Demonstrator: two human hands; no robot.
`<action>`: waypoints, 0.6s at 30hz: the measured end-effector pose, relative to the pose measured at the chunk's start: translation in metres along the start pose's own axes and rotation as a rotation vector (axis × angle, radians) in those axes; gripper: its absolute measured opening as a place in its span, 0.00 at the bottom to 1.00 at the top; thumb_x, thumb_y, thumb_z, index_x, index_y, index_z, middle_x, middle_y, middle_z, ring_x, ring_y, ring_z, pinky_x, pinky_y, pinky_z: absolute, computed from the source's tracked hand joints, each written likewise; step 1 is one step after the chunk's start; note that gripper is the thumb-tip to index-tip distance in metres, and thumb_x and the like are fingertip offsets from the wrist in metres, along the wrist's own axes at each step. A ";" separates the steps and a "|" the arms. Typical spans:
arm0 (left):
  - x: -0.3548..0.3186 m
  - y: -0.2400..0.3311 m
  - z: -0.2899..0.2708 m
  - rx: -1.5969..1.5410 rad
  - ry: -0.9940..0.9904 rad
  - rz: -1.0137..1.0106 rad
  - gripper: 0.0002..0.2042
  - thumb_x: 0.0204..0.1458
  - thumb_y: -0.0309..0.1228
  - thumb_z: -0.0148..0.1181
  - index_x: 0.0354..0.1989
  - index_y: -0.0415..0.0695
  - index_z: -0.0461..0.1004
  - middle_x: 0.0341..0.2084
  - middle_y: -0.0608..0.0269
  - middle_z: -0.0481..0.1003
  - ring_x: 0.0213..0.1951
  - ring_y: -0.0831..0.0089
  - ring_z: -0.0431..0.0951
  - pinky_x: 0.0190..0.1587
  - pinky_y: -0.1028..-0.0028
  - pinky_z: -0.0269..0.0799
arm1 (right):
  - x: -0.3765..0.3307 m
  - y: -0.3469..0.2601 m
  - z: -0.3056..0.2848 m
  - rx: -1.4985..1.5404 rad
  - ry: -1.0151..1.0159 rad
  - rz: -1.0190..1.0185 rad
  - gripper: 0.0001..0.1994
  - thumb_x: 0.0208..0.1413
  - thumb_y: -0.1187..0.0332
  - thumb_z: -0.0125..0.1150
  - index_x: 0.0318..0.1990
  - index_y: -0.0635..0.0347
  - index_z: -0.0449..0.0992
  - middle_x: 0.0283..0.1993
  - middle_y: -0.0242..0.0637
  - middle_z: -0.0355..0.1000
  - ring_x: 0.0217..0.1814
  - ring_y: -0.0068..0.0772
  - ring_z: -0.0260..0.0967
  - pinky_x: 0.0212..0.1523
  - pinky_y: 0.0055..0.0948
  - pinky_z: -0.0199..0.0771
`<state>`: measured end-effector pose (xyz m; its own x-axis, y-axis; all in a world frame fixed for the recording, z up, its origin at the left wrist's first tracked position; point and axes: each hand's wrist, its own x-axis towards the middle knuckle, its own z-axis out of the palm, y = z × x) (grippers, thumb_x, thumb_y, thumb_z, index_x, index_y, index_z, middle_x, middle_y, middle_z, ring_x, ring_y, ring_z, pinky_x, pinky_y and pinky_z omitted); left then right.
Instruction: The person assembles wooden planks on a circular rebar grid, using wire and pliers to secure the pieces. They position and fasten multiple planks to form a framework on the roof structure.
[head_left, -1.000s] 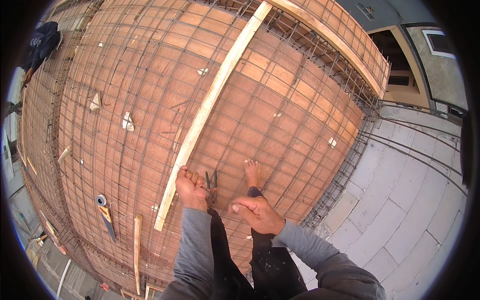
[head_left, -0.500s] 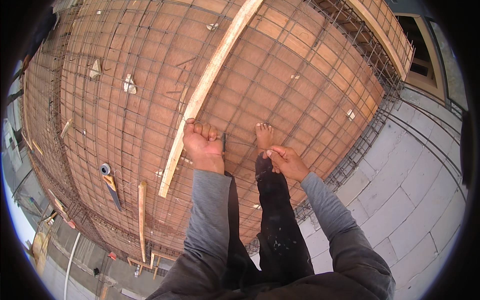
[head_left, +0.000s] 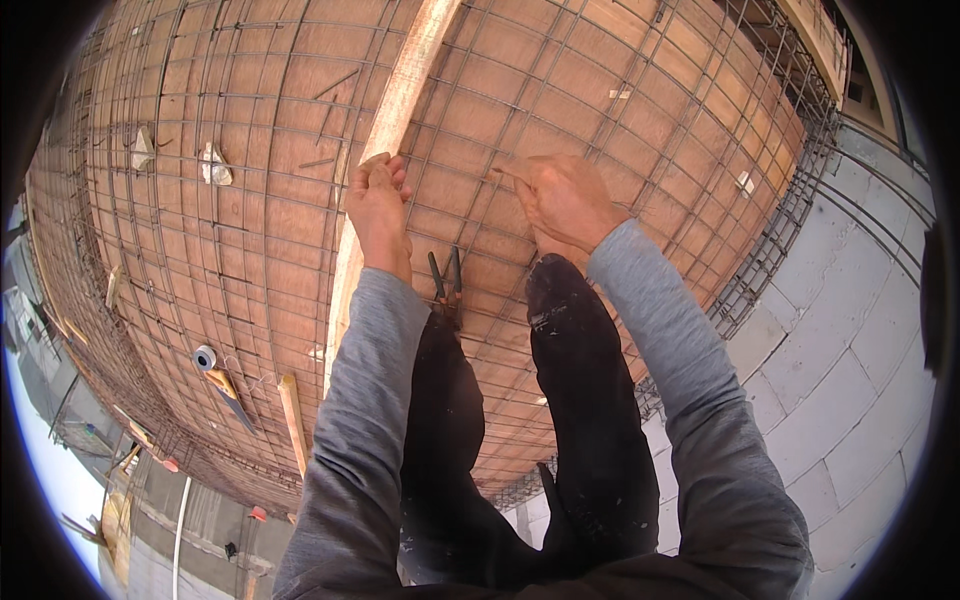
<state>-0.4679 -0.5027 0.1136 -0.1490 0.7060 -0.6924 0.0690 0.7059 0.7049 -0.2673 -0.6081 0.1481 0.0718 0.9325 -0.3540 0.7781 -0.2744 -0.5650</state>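
Observation:
My left hand [head_left: 378, 212] is raised above a long wooden batten [head_left: 400, 85], its fingers curled in a pinch. Whatever it holds, if anything, is too thin to make out. To its right, my right hand [head_left: 572, 197] hovers over the steel mesh [head_left: 480, 125], index finger pointing left and the other fingers folded. Something very small may be at that fingertip. Between my forearms, pincers with dark handles [head_left: 447, 275] lie on the mesh by my left leg, their head partly hidden.
Brown plywood sheets [head_left: 270, 215] lie under the mesh. At the left are a grey roll [head_left: 204, 358], a handsaw [head_left: 230, 400] and a short timber [head_left: 292, 415]. Pale stone chunks [head_left: 214, 165] rest among the bars. Thicker bars and a pale block wall [head_left: 800, 400] border the right.
Both hands have moved up and away from me, the right one most. A thin wire-like line seen between them earlier is no longer distinct. My view has shifted, showing more of the pincers.

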 end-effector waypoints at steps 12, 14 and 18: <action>0.199 -0.027 -0.041 0.765 -0.504 0.197 0.19 0.64 0.29 0.47 0.58 0.32 0.75 0.50 0.52 0.80 0.51 0.69 0.79 0.55 0.73 0.71 | 0.152 0.070 0.068 -0.457 -0.056 -0.187 0.08 0.53 0.76 0.54 0.26 0.63 0.79 0.25 0.47 0.77 0.29 0.43 0.78 0.30 0.43 0.79; 0.210 -0.029 -0.037 0.737 -0.553 0.088 0.20 0.66 0.32 0.48 0.61 0.32 0.72 0.51 0.52 0.80 0.51 0.70 0.79 0.54 0.73 0.73 | 0.161 0.072 0.073 -0.470 -0.072 -0.259 0.07 0.52 0.76 0.55 0.26 0.62 0.79 0.25 0.47 0.77 0.29 0.43 0.78 0.30 0.44 0.79; 0.220 -0.034 -0.033 0.490 -0.642 -0.017 0.23 0.69 0.40 0.46 0.61 0.34 0.71 0.51 0.53 0.79 0.49 0.69 0.79 0.52 0.71 0.75 | 0.182 0.069 0.093 -0.423 -0.063 -0.321 0.08 0.52 0.76 0.53 0.27 0.62 0.79 0.27 0.47 0.78 0.31 0.48 0.79 0.31 0.46 0.79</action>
<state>-0.5352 -0.3732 -0.0577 0.4312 0.4848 -0.7610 0.5190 0.5567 0.6486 -0.2586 -0.4792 -0.0248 -0.2387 0.9346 -0.2638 0.9393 0.1532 -0.3069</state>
